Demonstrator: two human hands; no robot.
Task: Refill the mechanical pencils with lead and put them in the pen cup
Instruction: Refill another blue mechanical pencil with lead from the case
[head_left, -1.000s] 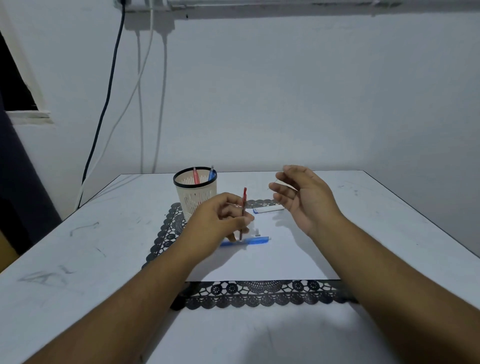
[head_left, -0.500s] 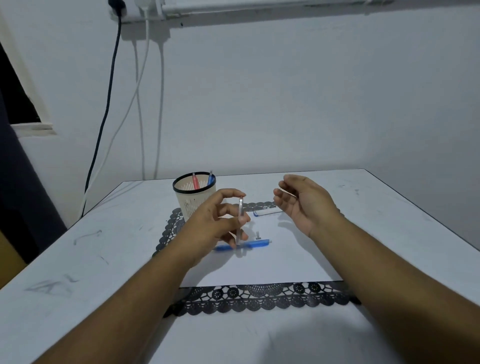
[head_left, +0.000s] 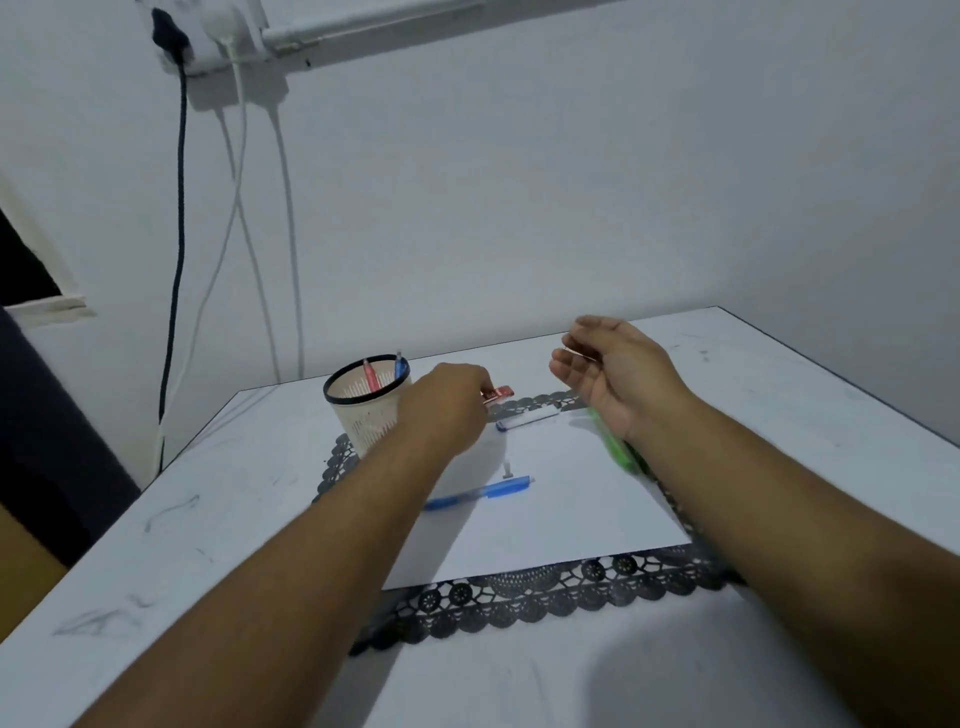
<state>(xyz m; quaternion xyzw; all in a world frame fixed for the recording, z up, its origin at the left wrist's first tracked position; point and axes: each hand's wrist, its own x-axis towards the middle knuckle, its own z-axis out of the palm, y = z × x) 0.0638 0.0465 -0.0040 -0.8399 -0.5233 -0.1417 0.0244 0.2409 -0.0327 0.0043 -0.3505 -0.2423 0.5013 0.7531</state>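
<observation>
The left hand (head_left: 447, 410) holds a red pencil (head_left: 497, 393), so tip it slowly into the pen cup (head_left: 366, 410), while the right hand (head_left: 618, 374) pinches a thin lead (head_left: 579, 353).

No readable text, labels, brands, numbers or signs anywhere. The red pencil (head_left: 497, 393) at the left hand's (head_left: 447, 410) fingertips shows a pale smudge that may be print, too blurred to read. The white lead case (head_left: 527, 420) on the paper has no legible marking. The blue pencil (head_left: 480, 492) and pen cup (head_left: 366, 410) are plain as far as can be seen.
</observation>
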